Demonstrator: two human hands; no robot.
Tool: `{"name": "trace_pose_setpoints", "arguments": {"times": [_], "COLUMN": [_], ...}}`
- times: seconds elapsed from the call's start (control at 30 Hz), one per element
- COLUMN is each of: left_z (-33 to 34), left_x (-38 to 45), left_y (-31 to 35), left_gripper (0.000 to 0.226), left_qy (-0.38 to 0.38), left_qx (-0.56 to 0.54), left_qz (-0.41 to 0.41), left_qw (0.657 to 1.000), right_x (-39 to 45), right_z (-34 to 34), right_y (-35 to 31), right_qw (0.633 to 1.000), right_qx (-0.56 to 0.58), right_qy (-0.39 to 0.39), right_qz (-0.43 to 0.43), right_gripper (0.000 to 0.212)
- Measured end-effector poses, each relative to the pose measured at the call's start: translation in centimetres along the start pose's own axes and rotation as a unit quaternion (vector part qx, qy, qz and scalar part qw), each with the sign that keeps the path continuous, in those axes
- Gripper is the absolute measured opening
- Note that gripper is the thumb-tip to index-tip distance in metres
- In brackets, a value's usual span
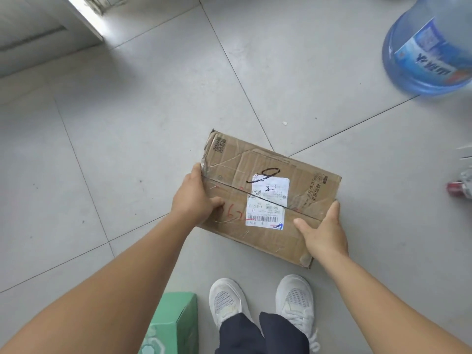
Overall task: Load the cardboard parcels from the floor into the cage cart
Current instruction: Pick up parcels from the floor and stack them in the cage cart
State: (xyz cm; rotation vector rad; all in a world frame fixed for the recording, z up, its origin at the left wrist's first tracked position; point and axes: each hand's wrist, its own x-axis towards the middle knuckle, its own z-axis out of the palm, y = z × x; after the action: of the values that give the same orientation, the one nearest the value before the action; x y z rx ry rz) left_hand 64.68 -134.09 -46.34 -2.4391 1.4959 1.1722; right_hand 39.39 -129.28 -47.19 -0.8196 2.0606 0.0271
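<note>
gripped the cardboard parcel (pixel 270 198) at both ends, left hand (pixel 196 200) and right hand (pixel 323 228) clamped (thumbs on top); next probably needed carrying to the unseen cage cart.

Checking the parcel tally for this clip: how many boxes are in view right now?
2. A brown cardboard box is gripped between the left hand and right hand, mid-frame. A green box sits at the bottom edge, beside the left shoe. Others may lie outside the frame.
</note>
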Motion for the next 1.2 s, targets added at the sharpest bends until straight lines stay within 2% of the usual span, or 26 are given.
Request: {"name": "trace_pose_setpoints", "arguments": {"times": [0.33, 0.47, 0.87, 1.2], "left_z": [-10.3, -13.9, -22.1, -24.2], "left_x": [-15.0, -21.0, -39.6, -53.6], "left_y": [8.6, 12.2, 19.1, 26.3], "left_gripper": [0.092, 0.09, 0.08, 0.079], "left_qy": [0.049, 0.068, 0.079, 0.05], "left_qx": [-0.064, -0.085, -0.097, -0.08], "left_qz": [0.025, 0.056, 0.246, 0.419], "left_qw": [0.996, 0.993, 0.961, 0.903], "right_x": [-12.9, -18.9, -40.3, -55.0], "right_z": [-14.8, -21.0, -32.7, -39.9], "right_y": [-2.4, -2.6, 3.7, 12.1], "right_qw": [0.998, 0.993, 0.957, 0.883], "right_qx": [0.044, 0.077, 0.191, 0.293], "right_qy": [0.045, 0.077, 0.215, 0.367], "right_qz": [-0.025, -0.037, -0.041, -0.008], "right_gripper": [0.093, 0.093, 0.093, 0.089]}}
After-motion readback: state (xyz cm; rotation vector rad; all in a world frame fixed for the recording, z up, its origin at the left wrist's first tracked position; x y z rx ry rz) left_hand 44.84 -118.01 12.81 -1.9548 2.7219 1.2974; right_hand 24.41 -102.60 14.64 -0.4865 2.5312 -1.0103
